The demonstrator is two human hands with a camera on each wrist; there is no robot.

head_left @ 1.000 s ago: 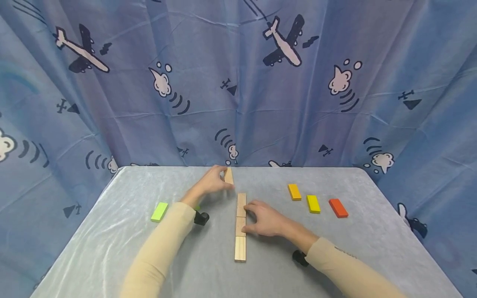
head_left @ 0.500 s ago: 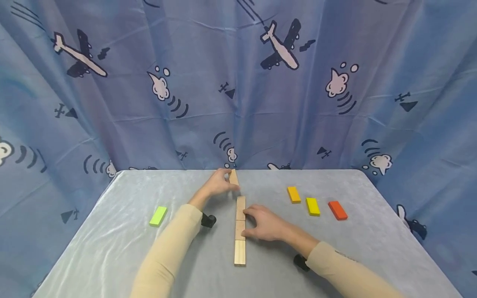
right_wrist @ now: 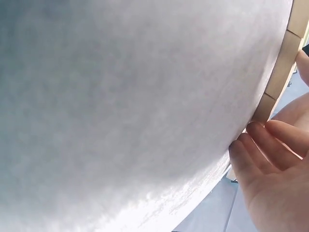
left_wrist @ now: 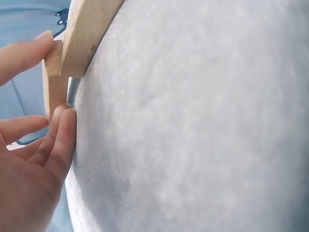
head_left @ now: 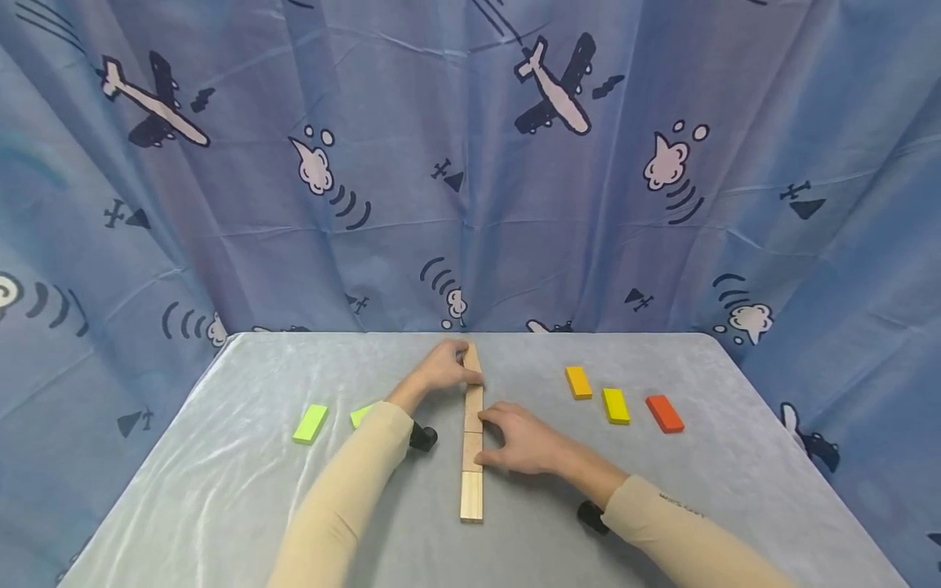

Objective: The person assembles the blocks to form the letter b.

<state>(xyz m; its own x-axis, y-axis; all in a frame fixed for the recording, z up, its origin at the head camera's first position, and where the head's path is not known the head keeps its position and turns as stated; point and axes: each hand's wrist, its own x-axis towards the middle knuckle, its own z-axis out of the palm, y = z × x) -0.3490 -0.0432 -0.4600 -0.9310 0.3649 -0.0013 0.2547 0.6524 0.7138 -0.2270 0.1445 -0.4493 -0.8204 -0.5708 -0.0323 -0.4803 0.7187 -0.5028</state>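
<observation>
A row of plain wooden blocks [head_left: 472,496] lies end to end, running away from me down the middle of the table. At its far end my left hand [head_left: 439,369] holds another wooden block [head_left: 471,357] between thumb and fingers, in line with the row. In the left wrist view that held block [left_wrist: 56,79] stands beside the end of a row block [left_wrist: 89,36], slightly offset from it. My right hand [head_left: 524,439] rests at the row's right side, thumb and fingertips spread apart along the blocks. The right wrist view has its loosely bent fingers [right_wrist: 275,150] by the row [right_wrist: 282,65].
Two light green blocks [head_left: 311,424] lie on the left, one partly behind my left sleeve [head_left: 353,482]. An orange block [head_left: 578,382], a yellow block [head_left: 616,406] and a red block [head_left: 665,414] lie right. A patterned curtain [head_left: 470,163] hangs behind the table [head_left: 184,490].
My left hand has moved right with the wooden block, bringing it from left of the row into line with the far end. The right hand stays at the row's side.
</observation>
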